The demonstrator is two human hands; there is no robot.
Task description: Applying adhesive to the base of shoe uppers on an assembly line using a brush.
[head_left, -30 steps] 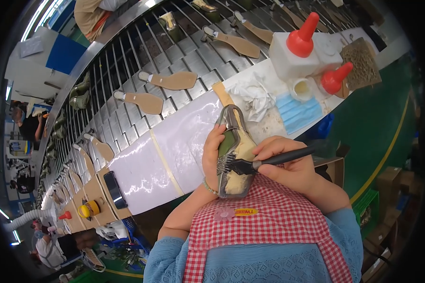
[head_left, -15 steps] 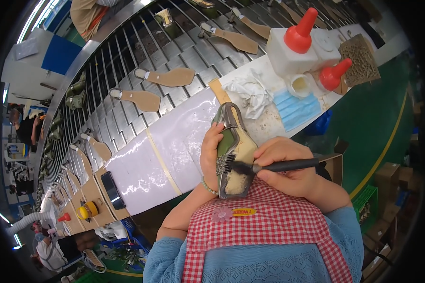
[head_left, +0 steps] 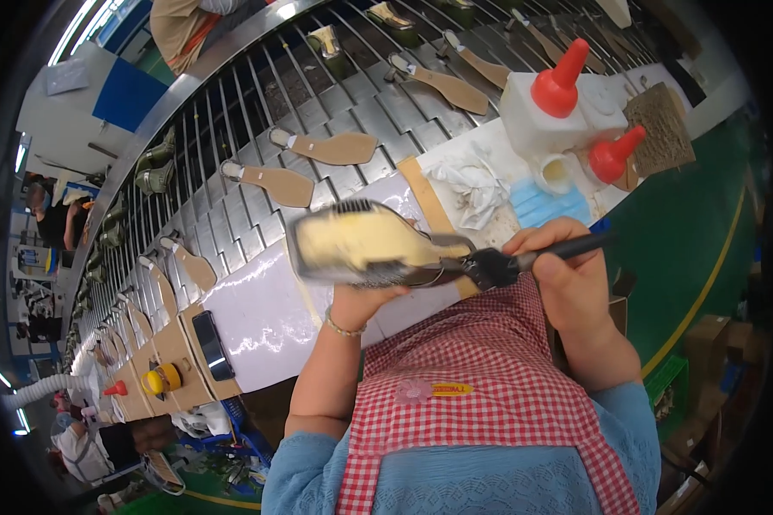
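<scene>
Left hand [head_left: 362, 305] grips the shoe [head_left: 352, 245] from below, fingers mostly hidden behind it. Right hand [head_left: 569, 270] is curled round the handle of the black brush [head_left: 494, 269], thumb and fingers pinched near the bristle end. Shoe is held up in front of the person, above the bench [head_left: 253, 330], cream underside facing the camera, broad end left, narrow end right; blurred. Brush head is at the narrow end; exact contact unclear. Beyond the bench, a metal-rod conveyor [head_left: 251, 215] carries tan soles, two of them nearest: upper sole [head_left: 339, 148], lower sole [head_left: 279, 186]. Bench, right part: crumpled white cloth [head_left: 472, 189], blue mask [head_left: 545, 206], small white cup [head_left: 556, 176], white bottle [head_left: 532, 120] with red nozzle [head_left: 558, 81]. Far left end: dark phone [head_left: 213, 345], yellow round object [head_left: 159, 378].
</scene>
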